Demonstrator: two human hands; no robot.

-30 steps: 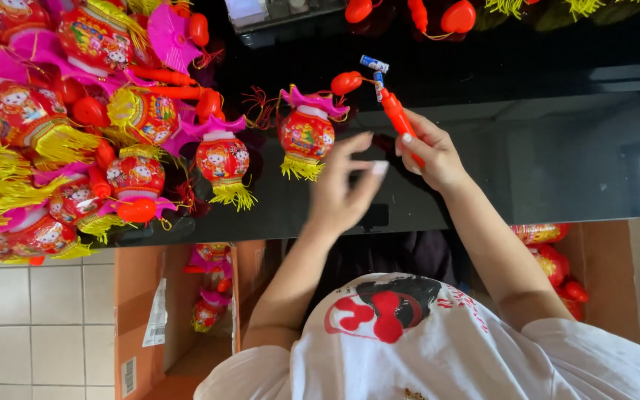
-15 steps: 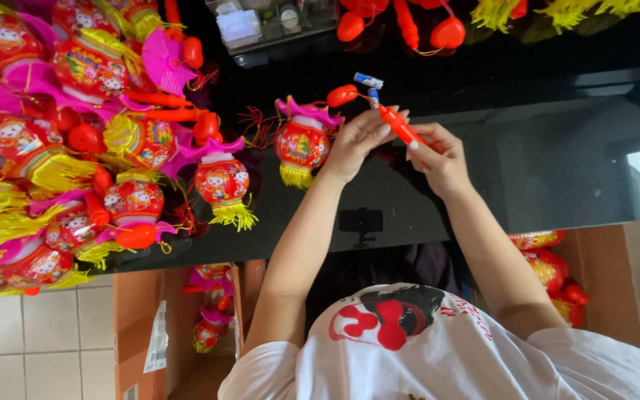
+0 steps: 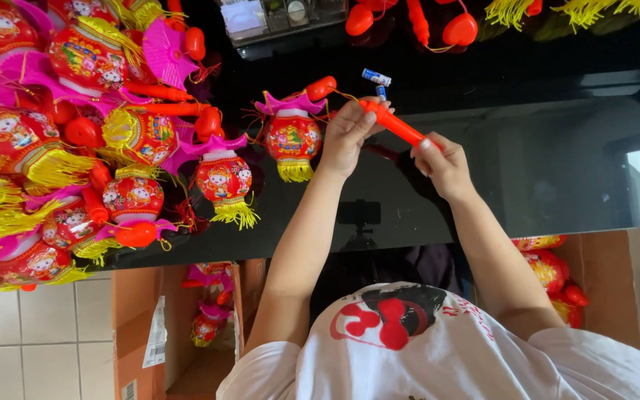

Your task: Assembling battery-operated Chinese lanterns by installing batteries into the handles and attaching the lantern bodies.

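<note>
An orange plastic stick (image 3: 401,128) lies slanted between my two hands above the black glossy table (image 3: 542,148). My left hand (image 3: 346,135) pinches its far end, and my right hand (image 3: 442,164) grips its near end. A small red lantern (image 3: 292,138) with a pink top and yellow fringe lies just left of my left hand. A thin cord ties it to a red heart-shaped piece (image 3: 321,87). Two small blue and silver batteries (image 3: 377,77) lie on the table just beyond my left hand.
Several more red and yellow lanterns (image 3: 105,133) are piled on the table's left. A clear box (image 3: 268,16) and red heart-ended sticks (image 3: 427,22) sit at the far edge. Cardboard boxes with lanterns stand on the floor at lower left (image 3: 209,318) and right (image 3: 553,270).
My left hand, open with spread fingers a second ago, has closed on the far end of the stick. The right hand keeps its hold.
</note>
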